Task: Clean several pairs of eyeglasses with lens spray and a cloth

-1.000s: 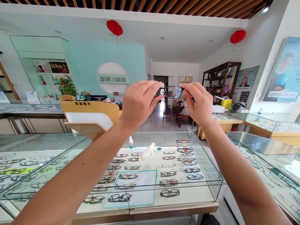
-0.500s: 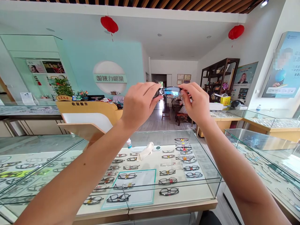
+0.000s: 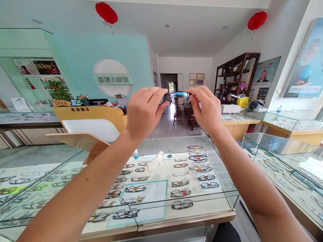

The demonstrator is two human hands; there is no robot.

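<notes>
Teal wall [image 3: 138,50] spans the back left of the shop, bearing a round white sign [image 3: 112,79] with dark characters. Nearer, a long glass display case [image 3: 181,220] with a wooden front edge stretches across the foreground, just below the raised forearms. Behind it on the left stands a yellow-topped counter [image 3: 106,116]; at the back right, a dark wooden shelf unit [image 3: 236,58] leans into the view at a slant. Two red lanterns [image 3: 106,13] hang from the ceiling, well apart. A teal-edged sheet [image 3: 155,198] shows through the case glass, among rows of spectacle frames [image 3: 181,193].

Both hands are lifted above the case, facing each other. The left hand [image 3: 145,109] pinches one end of a pair of glasses [image 3: 179,97] between thumb and fingers, covering much of that lens. The right hand [image 3: 206,109] pinches the other end with thumb and fingertips. The glasses sit level between them, the clearer lens showing a bluish sheen. Below, a crumpled pale cloth [image 3: 154,162] lies near a small white-and-blue bottle [image 3: 136,154].
</notes>
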